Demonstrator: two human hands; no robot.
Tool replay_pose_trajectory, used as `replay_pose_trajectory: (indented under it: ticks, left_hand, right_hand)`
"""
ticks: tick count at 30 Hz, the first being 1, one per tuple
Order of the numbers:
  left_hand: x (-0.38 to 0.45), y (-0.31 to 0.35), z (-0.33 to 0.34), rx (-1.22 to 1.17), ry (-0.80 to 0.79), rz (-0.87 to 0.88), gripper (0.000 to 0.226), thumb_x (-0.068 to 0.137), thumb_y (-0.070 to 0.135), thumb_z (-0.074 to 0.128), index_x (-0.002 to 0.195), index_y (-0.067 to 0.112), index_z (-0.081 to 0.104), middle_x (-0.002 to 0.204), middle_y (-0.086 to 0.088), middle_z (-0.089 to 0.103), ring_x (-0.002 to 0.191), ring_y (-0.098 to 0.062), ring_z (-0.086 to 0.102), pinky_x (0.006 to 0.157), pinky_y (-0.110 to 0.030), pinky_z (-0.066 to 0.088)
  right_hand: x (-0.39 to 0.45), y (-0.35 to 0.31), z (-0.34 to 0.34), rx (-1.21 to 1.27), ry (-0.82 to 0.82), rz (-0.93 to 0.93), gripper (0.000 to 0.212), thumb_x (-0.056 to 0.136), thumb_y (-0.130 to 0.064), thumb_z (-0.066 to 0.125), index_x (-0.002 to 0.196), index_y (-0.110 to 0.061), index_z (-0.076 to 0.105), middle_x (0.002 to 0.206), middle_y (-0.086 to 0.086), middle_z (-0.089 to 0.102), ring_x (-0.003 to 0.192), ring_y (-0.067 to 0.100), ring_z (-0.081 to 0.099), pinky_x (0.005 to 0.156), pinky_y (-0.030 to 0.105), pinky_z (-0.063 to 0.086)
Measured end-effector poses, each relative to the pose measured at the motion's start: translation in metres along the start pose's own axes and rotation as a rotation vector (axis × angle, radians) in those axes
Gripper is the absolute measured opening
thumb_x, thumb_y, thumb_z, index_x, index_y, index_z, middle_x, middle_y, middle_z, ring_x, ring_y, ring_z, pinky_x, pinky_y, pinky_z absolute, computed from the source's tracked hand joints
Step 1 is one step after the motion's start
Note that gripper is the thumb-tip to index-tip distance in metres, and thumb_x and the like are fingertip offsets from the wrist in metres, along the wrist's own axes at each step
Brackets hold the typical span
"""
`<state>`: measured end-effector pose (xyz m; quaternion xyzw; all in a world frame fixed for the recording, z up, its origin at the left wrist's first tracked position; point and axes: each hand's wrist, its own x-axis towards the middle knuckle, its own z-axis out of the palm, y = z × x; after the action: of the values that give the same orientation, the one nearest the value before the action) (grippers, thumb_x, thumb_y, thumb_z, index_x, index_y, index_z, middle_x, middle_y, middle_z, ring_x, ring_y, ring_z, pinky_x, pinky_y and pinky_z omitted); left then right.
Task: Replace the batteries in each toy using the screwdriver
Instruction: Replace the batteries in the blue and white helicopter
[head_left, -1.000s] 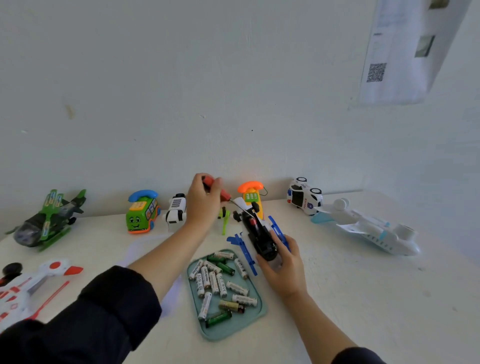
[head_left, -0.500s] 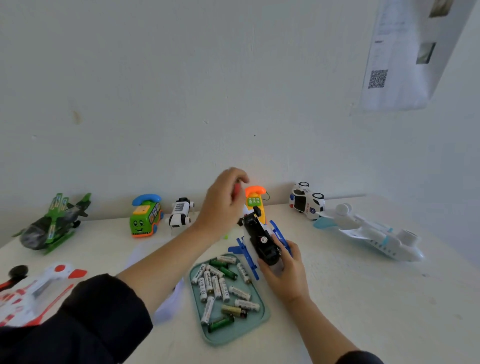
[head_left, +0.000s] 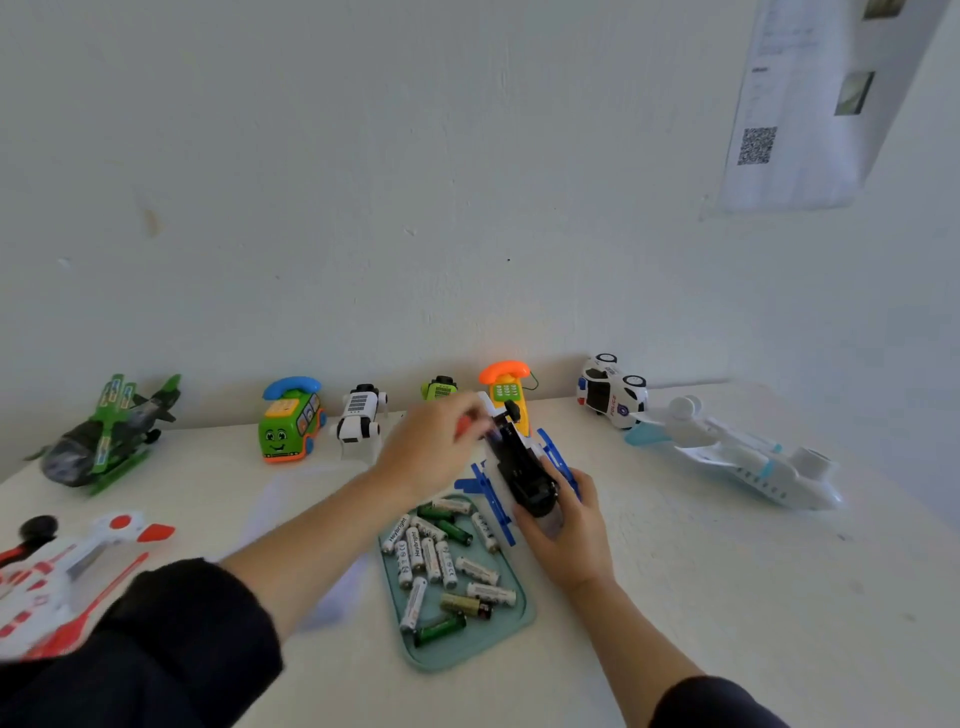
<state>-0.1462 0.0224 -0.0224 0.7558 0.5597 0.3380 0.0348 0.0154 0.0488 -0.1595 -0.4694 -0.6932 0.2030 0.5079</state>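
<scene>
My right hand (head_left: 563, 530) grips the nose end of a blue, white and black toy helicopter (head_left: 522, 470), which is turned belly up and tilted over the table. My left hand (head_left: 431, 449) holds a red-handled screwdriver (head_left: 464, 425) against the far end of the toy's black underside; the hand is motion-blurred and the tip is hidden. Just in front of the toy lies a teal tray (head_left: 511, 631) with several loose AA batteries (head_left: 434, 558), white and green.
Along the wall stand a green helicopter (head_left: 109, 434), a green bus phone (head_left: 288, 423), a white robot dog (head_left: 358, 421), a small green toy (head_left: 440, 388), an orange phone (head_left: 506, 387), a police car (head_left: 613, 389). A white plane (head_left: 743, 457) lies right, a red-white helicopter (head_left: 67, 566) left.
My left hand has carried the screwdriver from the back of the table rightward and down onto the helicopter's underside. My right hand has kept its hold on the toy.
</scene>
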Motion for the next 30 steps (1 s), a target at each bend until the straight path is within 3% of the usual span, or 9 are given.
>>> replay_pose_trajectory:
  ticks: [2,4,7,9,14,18,22,27,30]
  left_hand:
    - [-0.005,-0.018,-0.02,0.092,0.061,-0.086,0.008,0.094,0.02,0.055,0.091,0.017,0.062,0.072,0.015,0.058,0.056,-0.01,0.052,0.055,-0.027,0.044]
    - [-0.012,-0.042,-0.038,0.322,0.056,-0.176,0.014,0.095,0.022,0.051,0.088,0.015,0.06,0.071,0.007,0.06,0.056,-0.014,0.05,0.053,-0.028,0.042]
    - [-0.028,-0.074,-0.05,0.638,-0.149,-0.381,0.015,0.095,0.019,0.044,0.094,0.012,0.057,0.079,-0.003,0.057,0.069,-0.021,0.054,0.057,-0.031,0.043]
    - [-0.036,-0.081,-0.052,0.708,-0.289,-0.471,0.015,0.091,0.013,0.044,0.102,0.01,0.053,0.083,-0.004,0.054,0.073,-0.021,0.054,0.056,-0.03,0.041]
    - [-0.047,-0.062,-0.024,0.541,-0.481,-0.367,0.035,0.091,0.024,0.054,0.126,0.024,0.05,0.114,-0.006,0.058,0.094,-0.021,0.056,0.076,-0.032,0.048]
    - [-0.061,-0.061,-0.011,0.843,-0.632,-0.304,0.037,0.087,-0.002,0.044,0.119,0.015,0.053,0.115,-0.011,0.056,0.1,-0.03,0.057,0.069,-0.032,0.042]
    - [-0.068,-0.081,-0.032,0.99,-0.729,-0.367,0.036,0.086,-0.006,0.043,0.116,0.012,0.052,0.116,-0.012,0.054,0.103,-0.029,0.056,0.072,-0.033,0.041]
    - [-0.059,-0.089,-0.034,0.623,-0.656,-0.608,0.02,0.09,0.003,0.037,0.109,0.003,0.043,0.101,-0.011,0.05,0.083,-0.024,0.048,0.06,-0.028,0.036]
    - [-0.057,-0.09,-0.015,0.365,-0.591,-0.717,0.031,0.09,-0.002,0.034,0.12,0.003,0.038,0.103,-0.016,0.05,0.068,-0.023,0.056,0.057,-0.032,0.045]
  right_hand:
    - [0.0,0.0,0.0,0.0,-0.015,0.009,0.067,0.077,-0.025,0.074,0.137,-0.023,0.044,0.124,0.005,0.043,0.113,0.021,0.049,0.091,0.025,0.038]
    - [0.0,-0.001,-0.001,-0.003,-0.016,0.015,0.066,0.077,-0.024,0.074,0.136,-0.025,0.045,0.122,0.001,0.042,0.113,0.018,0.048,0.091,0.023,0.038]
    - [0.0,-0.001,-0.002,-0.006,-0.014,0.034,0.065,0.077,-0.024,0.074,0.135,-0.025,0.045,0.122,-0.001,0.041,0.113,0.016,0.047,0.09,0.021,0.038]
    - [0.001,-0.001,-0.001,-0.005,-0.015,0.047,0.065,0.077,-0.025,0.074,0.135,-0.025,0.045,0.124,0.002,0.042,0.114,0.017,0.047,0.09,0.021,0.037]
    - [0.001,-0.001,-0.001,0.009,-0.018,0.068,0.065,0.077,-0.026,0.073,0.136,-0.026,0.045,0.126,0.002,0.042,0.114,0.018,0.048,0.091,0.024,0.039]
    - [-0.002,-0.004,-0.002,0.027,-0.032,0.095,0.064,0.079,-0.027,0.072,0.137,-0.025,0.043,0.128,0.001,0.04,0.116,0.016,0.046,0.093,0.021,0.036]
    - [-0.002,-0.006,-0.003,0.023,-0.032,0.101,0.064,0.08,-0.026,0.072,0.137,-0.023,0.043,0.128,0.002,0.04,0.115,0.015,0.046,0.091,0.02,0.034]
    - [-0.002,-0.006,-0.002,0.031,-0.041,0.116,0.063,0.08,-0.024,0.071,0.137,-0.024,0.043,0.129,0.002,0.04,0.116,0.015,0.044,0.094,0.021,0.033]
    - [-0.003,-0.007,-0.003,0.04,-0.032,0.123,0.062,0.08,-0.023,0.071,0.136,-0.023,0.044,0.129,0.002,0.04,0.116,0.015,0.044,0.094,0.021,0.034]
